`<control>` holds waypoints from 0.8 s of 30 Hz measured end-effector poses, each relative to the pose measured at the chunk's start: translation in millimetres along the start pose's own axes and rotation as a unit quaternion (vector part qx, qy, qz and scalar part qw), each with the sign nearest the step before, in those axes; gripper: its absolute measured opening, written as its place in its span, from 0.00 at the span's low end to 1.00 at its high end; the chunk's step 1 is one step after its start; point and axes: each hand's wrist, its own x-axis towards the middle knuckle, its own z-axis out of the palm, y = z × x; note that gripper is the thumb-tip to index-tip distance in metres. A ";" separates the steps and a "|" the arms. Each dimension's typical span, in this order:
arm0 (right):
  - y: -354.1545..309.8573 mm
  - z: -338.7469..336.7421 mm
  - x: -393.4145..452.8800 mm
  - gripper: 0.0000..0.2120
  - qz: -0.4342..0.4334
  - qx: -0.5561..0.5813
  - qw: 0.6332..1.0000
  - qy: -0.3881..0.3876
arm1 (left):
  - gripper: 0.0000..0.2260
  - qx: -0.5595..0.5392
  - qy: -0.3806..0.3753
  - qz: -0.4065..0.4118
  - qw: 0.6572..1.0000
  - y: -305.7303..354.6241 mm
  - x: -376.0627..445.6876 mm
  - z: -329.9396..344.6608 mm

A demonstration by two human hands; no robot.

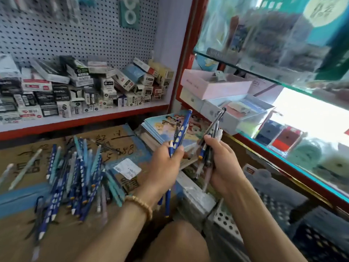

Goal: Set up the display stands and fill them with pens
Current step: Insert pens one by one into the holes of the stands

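Head view: the left hand (166, 163) has its fingers curled round a few blue pens with pale dots (180, 130); the longest one rises past the fingertips and tilts to the right, while another blue barrel shows below the palm. A beaded bracelet (140, 204) circles that wrist. Just to the right, the right hand (221, 163) grips a mixed bundle of pens (212, 133), dark, clear and white, whose ends fan out above the thumb and whose lower ends hang below the fingers. The two hands are near each other but apart.

Left of the left hand's fingers, a loose heap of pens (75, 178), blue and pale teal, lies spread on a flattened cardboard box (24, 242) with dark writing. Beyond both sets of fingers a stack of notebooks (160, 127) with cartoon covers sits. Farther up and left, a shelf (79, 120) carries many small boxes (90, 87) before a pegboard (75, 35). To the right of the right hand's fingers runs a glass display case (283, 148) with a red frame.
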 end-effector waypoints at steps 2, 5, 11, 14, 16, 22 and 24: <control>-7.7 -14.2 -11.3 0.09 -0.020 0.004 1.000 0.012 | 0.12 -0.008 -0.018 0.016 1.000 8.7 -4.6 25.9; -15.0 -39.4 -25.2 0.10 -0.067 -0.036 0.997 0.032 | 0.09 0.001 -0.064 0.044 0.997 19.1 -14.7 59.5; -31.9 -99.3 -52.1 0.10 -0.099 -0.012 0.983 0.152 | 0.11 -0.012 -0.160 0.056 0.986 26.5 -33.1 109.0; -41.1 -136.5 -61.1 0.12 -0.139 0.036 0.954 0.262 | 0.11 -0.053 -0.240 0.024 0.969 24.6 -38.1 126.0; -44.7 -157.0 -67.2 0.14 -0.154 0.048 0.946 0.282 | 0.12 -0.075 -0.286 0.007 0.955 22.9 -43.3 134.9; -44.7 -208.2 -88.0 0.11 -0.153 -0.006 0.951 0.270 | 0.09 -0.110 -0.392 -0.042 0.912 20.1 -60.6 153.4; -46.8 -218.7 -100.0 0.12 -0.171 -0.018 0.948 0.269 | 0.09 -0.101 -0.426 -0.038 0.898 15.0 -62.6 160.6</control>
